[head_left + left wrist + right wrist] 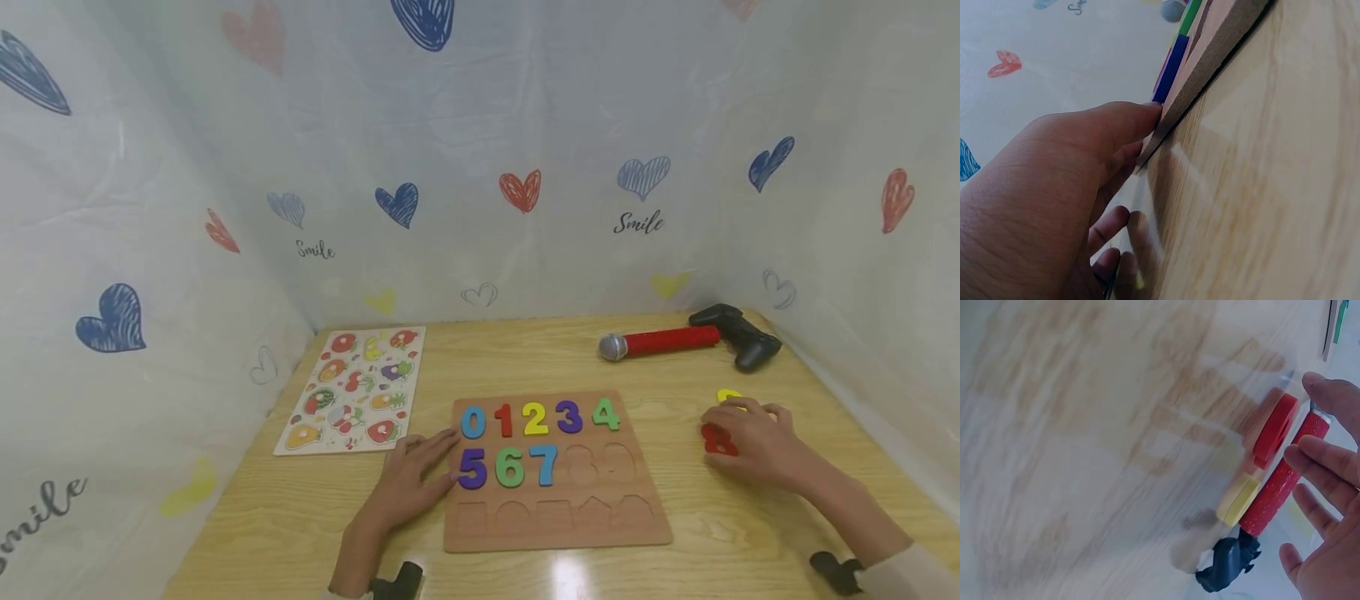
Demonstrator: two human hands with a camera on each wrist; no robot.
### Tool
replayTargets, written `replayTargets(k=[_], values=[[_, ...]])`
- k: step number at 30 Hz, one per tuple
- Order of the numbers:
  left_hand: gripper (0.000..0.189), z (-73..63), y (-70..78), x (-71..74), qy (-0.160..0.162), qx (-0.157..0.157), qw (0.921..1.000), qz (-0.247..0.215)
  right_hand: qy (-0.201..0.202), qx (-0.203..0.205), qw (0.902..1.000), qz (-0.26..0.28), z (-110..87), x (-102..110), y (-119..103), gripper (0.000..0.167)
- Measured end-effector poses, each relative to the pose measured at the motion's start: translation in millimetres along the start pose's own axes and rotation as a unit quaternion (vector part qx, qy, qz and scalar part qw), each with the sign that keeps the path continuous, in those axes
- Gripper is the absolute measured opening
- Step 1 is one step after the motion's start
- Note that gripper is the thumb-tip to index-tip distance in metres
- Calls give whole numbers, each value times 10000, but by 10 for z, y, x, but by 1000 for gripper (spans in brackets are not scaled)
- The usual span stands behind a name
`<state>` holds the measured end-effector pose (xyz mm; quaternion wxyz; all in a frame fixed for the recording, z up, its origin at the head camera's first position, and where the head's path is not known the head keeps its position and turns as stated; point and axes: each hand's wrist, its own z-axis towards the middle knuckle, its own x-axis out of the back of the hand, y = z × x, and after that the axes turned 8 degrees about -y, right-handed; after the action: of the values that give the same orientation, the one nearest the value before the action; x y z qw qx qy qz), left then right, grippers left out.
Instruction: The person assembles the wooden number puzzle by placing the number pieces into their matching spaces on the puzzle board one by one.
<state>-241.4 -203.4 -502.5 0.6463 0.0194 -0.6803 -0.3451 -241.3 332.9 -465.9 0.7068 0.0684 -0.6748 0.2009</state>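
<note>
A wooden number puzzle board (652, 529) lies on the table, with the numbers 0 to 7 in its two upper rows. At its left edge my left hand (408, 483) touches the board, thumb tip beside the purple 5 (472, 469). In the left wrist view the thumb (1129, 120) meets the board's edge. My right hand (761, 446) hovers over a red number 8 (718, 439), fingers spread and apart from it in the right wrist view. Just beyond lies a yellow piece (727, 395), partly hidden by that hand.
A fruit picture board (352, 400) lies at the back left. Toward the back right are a red microphone (667, 340) and a black game controller (738, 335). A curtain printed with hearts (465, 250) surrounds the wooden table (247, 533).
</note>
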Motion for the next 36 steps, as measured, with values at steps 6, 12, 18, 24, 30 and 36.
replayTargets(k=[6,12,18,24,30,36], values=[[58,-3,-13,-17,46,-65,10000,4,-188,-157,9996,-105,-14,7,60,49],[57,-8,-2,4,92,-114,9999,47,-209,-164,9996,51,-44,-4,93,44],[58,-1,-9,10,-9,-38,10000,24,-286,-184,9993,143,-52,-8,98,42],[58,6,-24,-2,-51,-50,10000,1,-124,-61,9998,140,-69,15,43,41],[58,4,-18,0,19,-112,9999,52,25,83,9999,128,-67,21,-26,44],[58,4,4,9,2,-115,9999,-3,8,152,9996,240,-40,23,-93,47]])
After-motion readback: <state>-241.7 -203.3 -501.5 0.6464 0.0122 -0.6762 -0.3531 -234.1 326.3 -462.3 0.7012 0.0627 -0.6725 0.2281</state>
